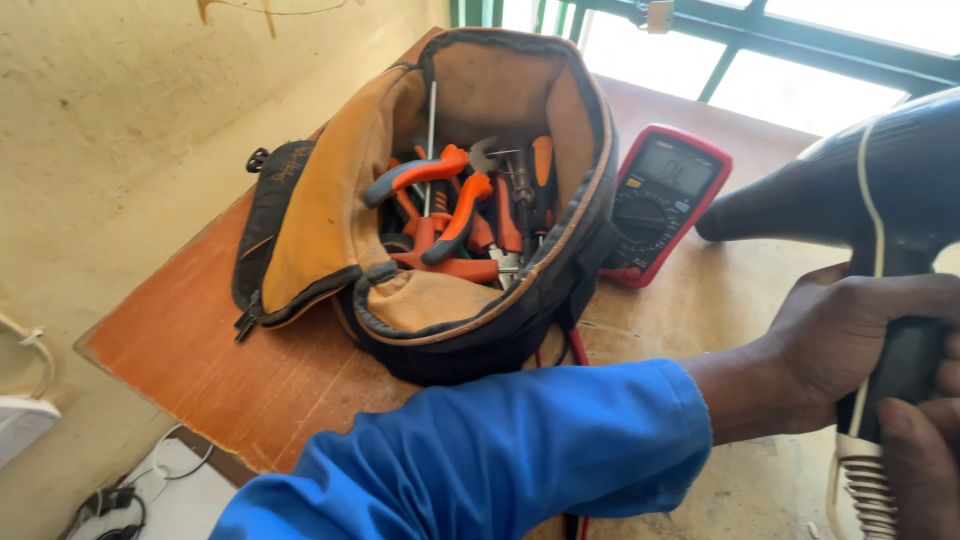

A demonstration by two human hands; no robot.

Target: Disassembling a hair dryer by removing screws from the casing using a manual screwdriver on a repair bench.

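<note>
My left hand [850, 335], at the end of a blue sleeve [500, 450], is wrapped around the handle of a black hair dryer [860, 190]. The dryer's nozzle points left, towards a red multimeter [665, 200]. My right hand [925, 470] shows only partly at the bottom right corner. Its thumb presses the lower end of the handle, just above the ribbed white cord sleeve [870, 495]. A thin white cord [868, 170] runs up over the dryer's body.
An open tan and black tool bag [320, 220] lies on the wooden table [250, 370], holding orange-handled pliers [440, 170] and screwdrivers. The multimeter lies just right of it. A yellowish wall stands at left, a green-framed window [800, 60] behind, and cables [110, 500] on the floor.
</note>
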